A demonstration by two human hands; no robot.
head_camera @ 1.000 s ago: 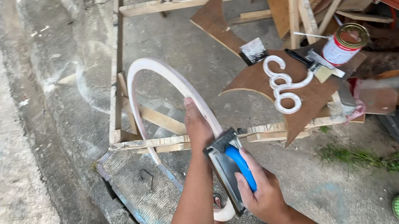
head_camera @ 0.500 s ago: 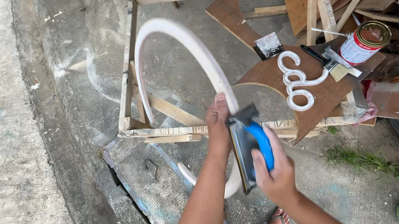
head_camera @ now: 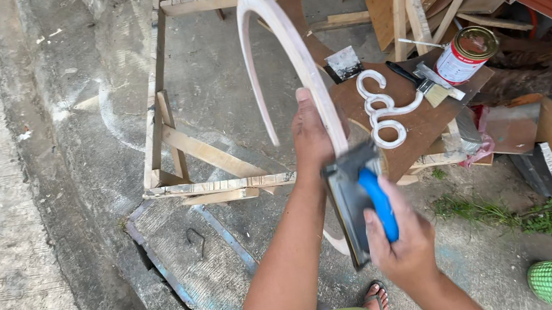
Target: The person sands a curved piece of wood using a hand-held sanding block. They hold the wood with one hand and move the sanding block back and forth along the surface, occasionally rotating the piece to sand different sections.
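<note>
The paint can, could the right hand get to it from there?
Probably not right away. The right hand is gripping a blue-handled tool, and the paint can sits well beyond it across the brown board. Nothing blocks the way, though.

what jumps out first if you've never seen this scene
The big white curved wooden piece rises mid-frame, gripped by the left hand. Against its lower part the right hand holds a sanding block with a blue handle. To the right, a white curly ornament lies on a brown board beside a paint can.
</note>
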